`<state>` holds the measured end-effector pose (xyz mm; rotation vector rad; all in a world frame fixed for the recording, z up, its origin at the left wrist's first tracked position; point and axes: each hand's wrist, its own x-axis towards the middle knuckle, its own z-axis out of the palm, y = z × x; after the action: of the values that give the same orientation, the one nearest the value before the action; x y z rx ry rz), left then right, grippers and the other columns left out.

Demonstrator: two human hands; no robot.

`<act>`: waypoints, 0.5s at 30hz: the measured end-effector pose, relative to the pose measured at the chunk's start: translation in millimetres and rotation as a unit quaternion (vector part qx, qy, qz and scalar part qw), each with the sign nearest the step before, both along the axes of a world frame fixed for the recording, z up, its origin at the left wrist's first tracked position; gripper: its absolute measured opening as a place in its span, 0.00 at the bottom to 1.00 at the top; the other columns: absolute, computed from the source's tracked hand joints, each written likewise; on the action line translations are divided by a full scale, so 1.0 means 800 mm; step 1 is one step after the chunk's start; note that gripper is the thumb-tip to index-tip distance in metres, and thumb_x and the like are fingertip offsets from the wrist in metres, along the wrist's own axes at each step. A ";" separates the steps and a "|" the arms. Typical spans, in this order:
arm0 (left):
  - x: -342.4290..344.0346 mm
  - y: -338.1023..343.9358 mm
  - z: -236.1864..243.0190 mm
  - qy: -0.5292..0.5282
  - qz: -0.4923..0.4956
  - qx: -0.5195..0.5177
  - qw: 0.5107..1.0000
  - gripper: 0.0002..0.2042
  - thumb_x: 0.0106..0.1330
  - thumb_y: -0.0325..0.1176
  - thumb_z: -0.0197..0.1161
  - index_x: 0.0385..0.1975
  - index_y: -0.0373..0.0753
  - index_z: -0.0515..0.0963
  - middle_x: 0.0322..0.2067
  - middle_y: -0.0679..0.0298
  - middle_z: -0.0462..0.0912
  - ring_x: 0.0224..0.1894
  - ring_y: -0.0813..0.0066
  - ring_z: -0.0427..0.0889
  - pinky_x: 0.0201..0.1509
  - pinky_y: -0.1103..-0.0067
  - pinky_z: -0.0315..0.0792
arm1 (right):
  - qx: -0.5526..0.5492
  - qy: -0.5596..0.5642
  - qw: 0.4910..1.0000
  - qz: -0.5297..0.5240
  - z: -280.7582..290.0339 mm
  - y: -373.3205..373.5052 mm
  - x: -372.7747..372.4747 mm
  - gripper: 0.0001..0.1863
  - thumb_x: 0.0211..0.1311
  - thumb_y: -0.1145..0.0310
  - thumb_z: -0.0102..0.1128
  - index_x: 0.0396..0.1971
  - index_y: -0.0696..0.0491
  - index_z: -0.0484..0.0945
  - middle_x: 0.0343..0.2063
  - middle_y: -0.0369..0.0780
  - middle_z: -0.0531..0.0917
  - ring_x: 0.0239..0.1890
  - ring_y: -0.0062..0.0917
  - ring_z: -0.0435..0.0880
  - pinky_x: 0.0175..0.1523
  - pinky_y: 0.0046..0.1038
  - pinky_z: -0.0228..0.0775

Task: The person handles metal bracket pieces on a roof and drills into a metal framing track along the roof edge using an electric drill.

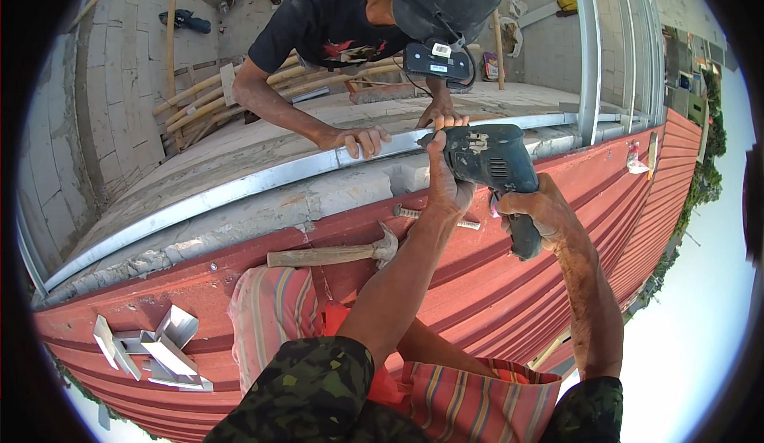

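Note:
A dark teal power drill (pixel 497 157) points left at a long silver metal channel (pixel 274 176). Its handle is gripped by my right hand (pixel 539 211). My left hand (pixel 447 176) closes around the drill's front end, beside the channel; some of its fingers are hidden behind the tool. Across from me a co-worker leans over, with one hand (pixel 362 141) pressed on the channel and the other (pixel 440 110) close to the drill's front. Below my left wrist, a claw hammer (pixel 334 254) with a wooden handle lies on the red metal roofing (pixel 493 300).
Cut metal channel pieces (pixel 169 351) lie on the roofing at left. Upright metal studs (pixel 587 53) rise at the right. The channel runs along a rough block wall top (pixel 239 220). Bamboo poles (pixel 199 101) lean beyond it. The roofing slopes toward an open edge.

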<state>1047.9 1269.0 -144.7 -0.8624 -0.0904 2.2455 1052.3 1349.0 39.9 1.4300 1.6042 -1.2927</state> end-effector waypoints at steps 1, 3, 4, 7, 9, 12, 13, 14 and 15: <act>0.000 -0.001 -0.001 -0.001 0.000 0.000 1.000 0.35 0.58 0.51 0.68 0.64 0.46 0.63 0.61 0.67 0.70 0.62 0.74 0.71 0.66 0.72 0.68 | 0.000 -0.001 1.000 0.000 -0.001 -0.001 0.000 0.13 0.43 0.65 0.65 0.22 0.62 0.79 0.17 0.41 0.78 0.19 0.24 0.77 0.26 0.30 0.70; -0.003 0.000 0.003 0.017 0.004 0.017 1.000 0.22 0.61 0.48 0.66 0.51 0.48 0.69 0.45 0.72 0.73 0.62 0.69 0.67 0.68 0.68 0.65 | 0.001 0.008 1.000 -0.011 -0.003 0.002 0.003 0.13 0.43 0.65 0.65 0.22 0.62 0.78 0.17 0.41 0.78 0.19 0.24 0.77 0.25 0.30 0.70; -0.004 -0.001 0.004 0.016 0.005 0.018 1.000 0.22 0.61 0.48 0.66 0.51 0.48 0.69 0.45 0.72 0.73 0.62 0.69 0.67 0.68 0.68 0.65 | 0.001 0.008 1.000 -0.011 -0.004 0.002 0.004 0.13 0.43 0.65 0.65 0.22 0.62 0.78 0.17 0.41 0.78 0.19 0.24 0.77 0.25 0.30 0.70; -0.004 -0.003 0.005 -0.010 -0.018 0.002 1.000 0.22 0.61 0.48 0.66 0.51 0.48 0.69 0.47 0.71 0.73 0.63 0.70 0.67 0.68 0.68 0.65 | -0.006 0.018 1.000 -0.014 -0.003 0.001 0.003 0.13 0.43 0.66 0.65 0.21 0.62 0.78 0.17 0.41 0.78 0.19 0.24 0.77 0.25 0.30 0.69; -0.004 -0.002 0.001 0.016 0.002 0.017 1.000 0.23 0.62 0.49 0.65 0.52 0.47 0.69 0.48 0.71 0.73 0.63 0.69 0.68 0.68 0.68 0.65 | -0.009 0.003 1.000 -0.010 -0.001 -0.001 0.003 0.13 0.43 0.67 0.63 0.29 0.59 0.80 0.19 0.39 0.78 0.20 0.22 0.76 0.27 0.27 0.70; -0.002 0.000 0.000 0.003 -0.002 -0.008 1.000 0.23 0.61 0.48 0.65 0.53 0.47 0.70 0.50 0.71 0.73 0.63 0.69 0.68 0.69 0.68 0.64 | -0.013 -0.001 1.000 -0.014 -0.004 0.001 0.006 0.13 0.43 0.67 0.63 0.29 0.59 0.80 0.20 0.39 0.78 0.20 0.22 0.75 0.27 0.27 0.70; -0.002 -0.001 0.000 0.003 -0.003 -0.008 1.000 0.23 0.61 0.48 0.65 0.53 0.47 0.70 0.50 0.71 0.73 0.63 0.69 0.68 0.69 0.68 0.64 | -0.013 -0.001 1.000 -0.015 -0.004 0.001 0.006 0.13 0.43 0.67 0.63 0.29 0.59 0.80 0.20 0.39 0.78 0.20 0.22 0.75 0.27 0.27 0.70; -0.003 -0.001 0.001 0.001 -0.007 0.001 1.000 0.23 0.61 0.48 0.65 0.52 0.47 0.70 0.49 0.71 0.73 0.63 0.69 0.68 0.69 0.68 0.64 | -0.015 0.005 1.000 -0.011 -0.004 0.001 0.006 0.13 0.43 0.67 0.62 0.29 0.59 0.80 0.20 0.39 0.78 0.20 0.22 0.75 0.27 0.27 0.70; -0.004 -0.002 0.003 -0.002 -0.010 0.010 1.000 0.23 0.61 0.48 0.66 0.52 0.47 0.70 0.49 0.70 0.73 0.63 0.69 0.67 0.68 0.68 0.65 | -0.017 0.011 1.000 -0.006 -0.004 0.001 0.006 0.13 0.43 0.67 0.62 0.29 0.59 0.80 0.20 0.39 0.78 0.20 0.22 0.75 0.27 0.27 0.70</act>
<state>1044.6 1267.5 -142.4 -0.8527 -0.1043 2.2203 1057.1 1349.9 36.8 1.4124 1.5830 -1.3409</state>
